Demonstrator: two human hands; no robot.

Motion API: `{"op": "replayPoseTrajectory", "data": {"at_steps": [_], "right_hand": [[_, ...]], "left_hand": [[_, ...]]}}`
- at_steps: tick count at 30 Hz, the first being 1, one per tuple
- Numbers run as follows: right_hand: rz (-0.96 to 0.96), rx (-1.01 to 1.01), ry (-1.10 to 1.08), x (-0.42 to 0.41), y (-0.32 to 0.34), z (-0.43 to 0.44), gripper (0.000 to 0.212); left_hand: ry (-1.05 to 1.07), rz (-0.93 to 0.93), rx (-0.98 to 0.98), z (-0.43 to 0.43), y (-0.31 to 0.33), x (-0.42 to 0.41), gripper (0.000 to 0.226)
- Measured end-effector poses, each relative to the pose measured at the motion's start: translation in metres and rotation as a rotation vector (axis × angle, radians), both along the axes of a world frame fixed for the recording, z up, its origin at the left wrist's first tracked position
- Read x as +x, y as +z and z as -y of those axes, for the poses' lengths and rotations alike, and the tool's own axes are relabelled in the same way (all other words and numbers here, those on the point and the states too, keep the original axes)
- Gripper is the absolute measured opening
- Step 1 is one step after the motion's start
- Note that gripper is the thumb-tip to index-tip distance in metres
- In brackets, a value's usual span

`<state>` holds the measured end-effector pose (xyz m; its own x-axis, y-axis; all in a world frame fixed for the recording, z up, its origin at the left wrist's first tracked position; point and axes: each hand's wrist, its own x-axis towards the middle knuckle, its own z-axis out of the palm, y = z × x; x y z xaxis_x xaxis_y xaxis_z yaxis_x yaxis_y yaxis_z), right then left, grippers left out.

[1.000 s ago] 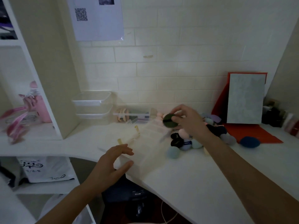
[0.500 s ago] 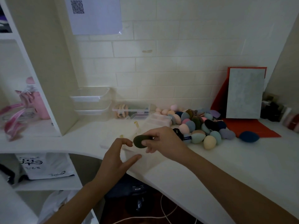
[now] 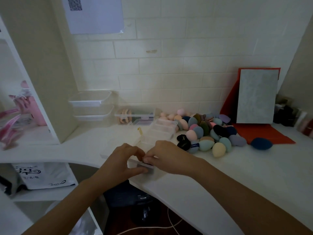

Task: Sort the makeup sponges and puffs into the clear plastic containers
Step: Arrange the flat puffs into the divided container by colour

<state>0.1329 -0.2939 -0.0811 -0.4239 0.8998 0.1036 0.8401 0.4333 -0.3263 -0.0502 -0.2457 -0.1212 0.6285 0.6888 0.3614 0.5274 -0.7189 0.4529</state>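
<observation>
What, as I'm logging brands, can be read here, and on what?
"GREZ": blue band on a puff, earlier letters unclear.
Black puff: gold script, too small to read.
Bag: dark print and a cursive word, too blurred.
Paper: QR code only, no legible words.
</observation>
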Motion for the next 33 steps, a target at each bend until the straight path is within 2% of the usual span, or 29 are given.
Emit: {"op": "replayPoseTrajectory", "data": {"at_steps": [3, 6, 8, 10, 11, 13, 16, 20, 23, 24, 27, 30, 33], "right_hand": [[-0.201, 0.023, -0.037, 0.024, 0.015, -0.013, 0.021], [-0.33, 0.231, -0.383, 0.071, 0.016, -0.044, 0.019], [-0.266, 0.232, -0.661, 0.107, 0.007, -0.068, 0.025], [-0.108, 0.118, -0.876, 0.136, -0.007, -0.085, 0.029], [-0.046, 0.084, -0.942, 0.145, -0.014, -0.09, 0.029], [-0.007, 0.145, -1.016, 0.152, -0.027, -0.092, 0.024], [-0.009, 0.246, -1.037, 0.157, -0.037, -0.093, 0.023], [0.022, 0.273, -1.036, 0.169, -0.039, -0.1, 0.022], [0.023, 0.253, -1.03, 0.173, -0.041, -0.102, 0.019], [0.024, 0.23, -1.028, 0.172, -0.038, -0.101, 0.018], [-0.024, 0.256, -1.01, 0.169, -0.026, -0.095, 0.018], [-0.187, 0.347, -0.941, 0.159, -0.003, -0.086, 0.024], [-0.267, 0.284, -0.762, 0.137, 0.024, -0.075, 0.028]], "left_hand": [[-0.016, -0.03, 0.002, -0.005, -0.004, 0.001, 0.033], [-0.065, -0.091, 0.055, -0.006, -0.012, 0.001, 0.049], [-0.058, -0.118, 0.066, -0.005, -0.012, 0.002, 0.048], [-0.05, -0.155, 0.048, -0.005, -0.009, 0.002, 0.045], [-0.049, -0.176, 0.035, -0.005, -0.008, 0.002, 0.044], [-0.046, -0.232, 0.019, -0.004, -0.004, 0.001, 0.047], [-0.058, -0.361, -0.011, -0.003, 0.006, 0.003, 0.058], [-0.068, -0.485, -0.062, -0.003, 0.02, 0.009, 0.076], [-0.09, -0.545, -0.039, -0.007, 0.019, 0.01, 0.068], [-0.095, -0.548, -0.023, -0.008, 0.019, 0.01, 0.066], [-0.1, -0.541, 0.011, -0.007, 0.016, 0.01, 0.081], [-0.088, -0.488, 0.046, -0.005, 0.014, 0.009, 0.074], [-0.065, -0.445, 0.053, -0.004, 0.011, 0.007, 0.063]]}}
